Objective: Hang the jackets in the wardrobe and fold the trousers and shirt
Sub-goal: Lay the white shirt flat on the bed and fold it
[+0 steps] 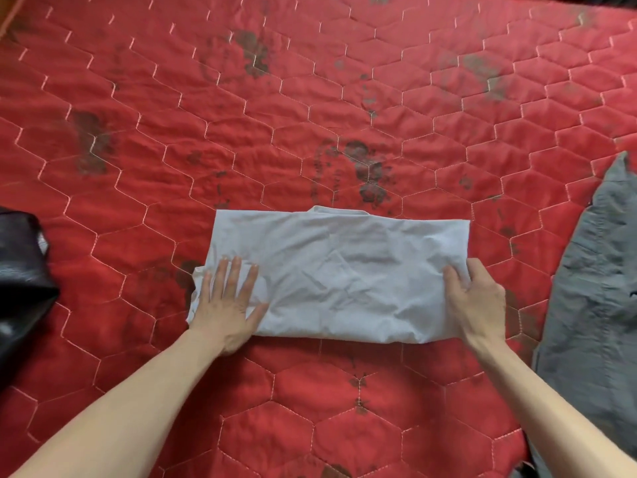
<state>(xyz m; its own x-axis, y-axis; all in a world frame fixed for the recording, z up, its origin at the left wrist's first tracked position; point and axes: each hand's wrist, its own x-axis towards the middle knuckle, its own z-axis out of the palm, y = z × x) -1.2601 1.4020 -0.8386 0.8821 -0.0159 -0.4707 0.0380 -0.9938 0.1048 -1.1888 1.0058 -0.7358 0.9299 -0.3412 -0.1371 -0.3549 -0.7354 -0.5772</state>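
A pale blue shirt (pixel 339 274) lies folded into a wide rectangle on the red quilted bed cover (pixel 241 132), its collar peeking out at the far edge. My left hand (pixel 227 305) lies flat with straight, spread fingers on the shirt's left end. At the shirt's right end, my right hand (pixel 474 298) has its thumb on top of the cloth and its fingers curled round the edge.
A grey garment (pixel 593 305) lies along the right side of the bed. A black, shiny jacket (pixel 20 281) sits at the left edge. Dark flower prints dot the bed cover.
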